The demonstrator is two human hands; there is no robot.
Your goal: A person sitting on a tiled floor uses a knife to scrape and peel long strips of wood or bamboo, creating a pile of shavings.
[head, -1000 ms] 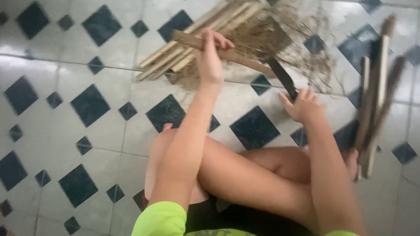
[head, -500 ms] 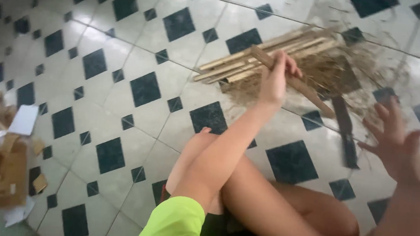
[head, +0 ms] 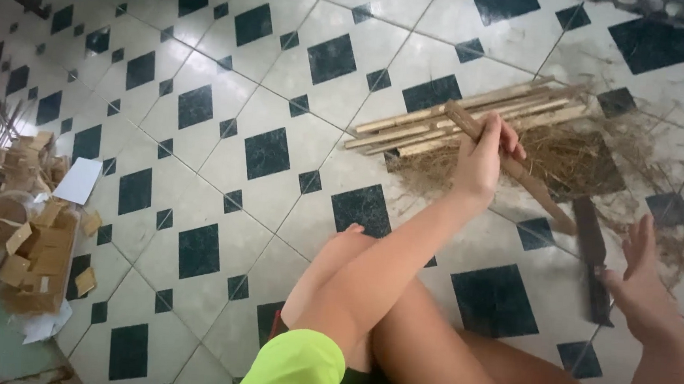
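Observation:
My left hand (head: 482,157) grips a brown bamboo stick (head: 539,198) near its upper end; the stick slants down to the right over the tiled floor. A dark long-bladed knife (head: 591,251) lies flat on the tiles just beyond the stick's lower end. My right hand (head: 643,282) hovers beside the knife's handle end with its fingers spread, holding nothing. Behind my left hand lies a bundle of split bamboo strips (head: 433,130) next to a heap of dry fibrous shavings (head: 578,155). My bare knees are folded below my arms.
The floor is white tile with dark diamond insets (head: 265,152). At the far left sits a pile of cardboard scraps (head: 30,252) with a white sheet of paper (head: 78,180) beside it. More loose fibres trail at the right edge.
My right hand has let go of the knife, which now lies on the floor. My left hand keeps the stick. The view has swung left, bringing in the cardboard pile.

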